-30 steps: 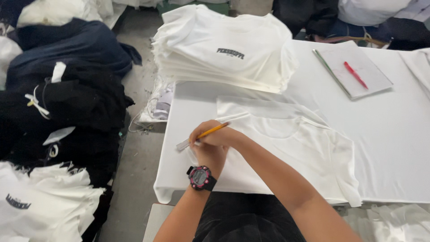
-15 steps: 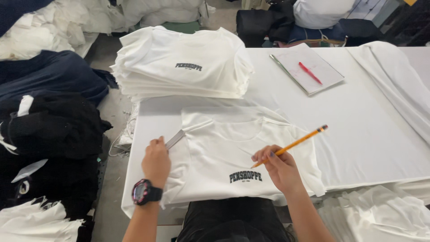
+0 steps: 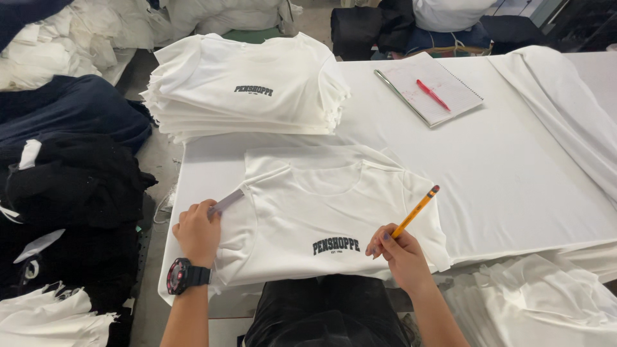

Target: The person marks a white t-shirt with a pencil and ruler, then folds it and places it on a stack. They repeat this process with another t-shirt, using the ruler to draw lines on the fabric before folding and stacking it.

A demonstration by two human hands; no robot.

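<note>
Now the left hand (image 3: pixel 198 232) is gripping a grey strip (image 3: pixel 226 201) against the shirt (image 3: pixel 328 218) on the worktop (image 3: pixel 514 167), while right-hand fingers (image 3: pixel 379 243) are clasping a pencil (image 3: pixel 416 211)

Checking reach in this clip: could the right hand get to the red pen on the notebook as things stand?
Probably yes: the right hand holds a yellow pencil, but only bare white table lies between it and the red pen.
</note>
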